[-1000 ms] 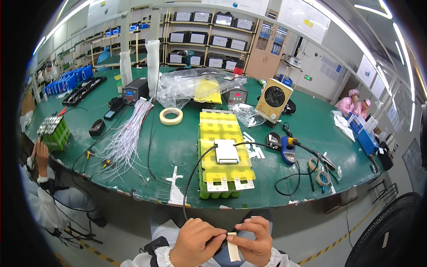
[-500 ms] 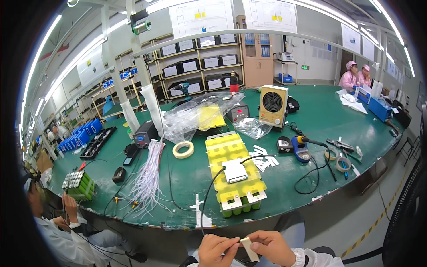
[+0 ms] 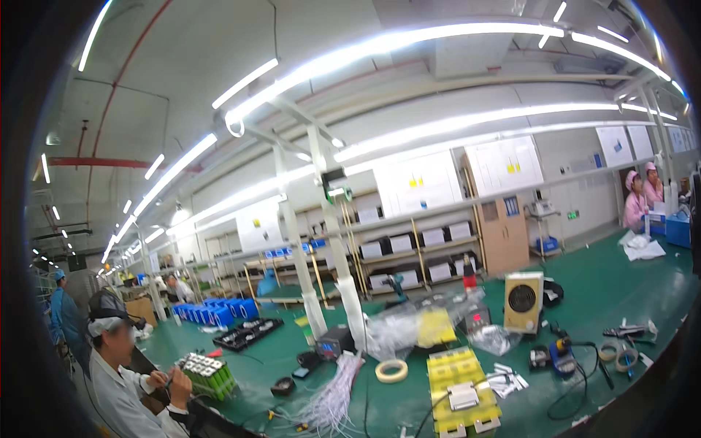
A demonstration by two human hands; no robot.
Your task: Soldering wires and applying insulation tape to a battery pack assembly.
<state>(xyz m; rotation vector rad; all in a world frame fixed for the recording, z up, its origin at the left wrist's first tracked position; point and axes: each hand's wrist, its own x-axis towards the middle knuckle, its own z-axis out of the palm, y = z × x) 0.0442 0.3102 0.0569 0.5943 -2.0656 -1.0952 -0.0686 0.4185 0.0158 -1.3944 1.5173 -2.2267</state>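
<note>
Yellow-topped rectangular battery block (image 3: 447, 369) sits on the green bench (image 3: 584, 292); my fingers are out of view, so I can't tell their grip; snagging its black cable (image 3: 434, 407) could drag it.

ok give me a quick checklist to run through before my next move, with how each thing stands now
1. Left hand and right hand in view: not ok, neither shows.
2. White module on the yellow-topped pack: ok, it rests on top.
3. Free end of the black cable: cannot tell, it is out of view.
4. Soldering iron in its blue stand: ok.
5. Tape roll on the green table: ok, lying flat.
6. Co-worker's hands away from the yellow-topped pack: ok.
</note>
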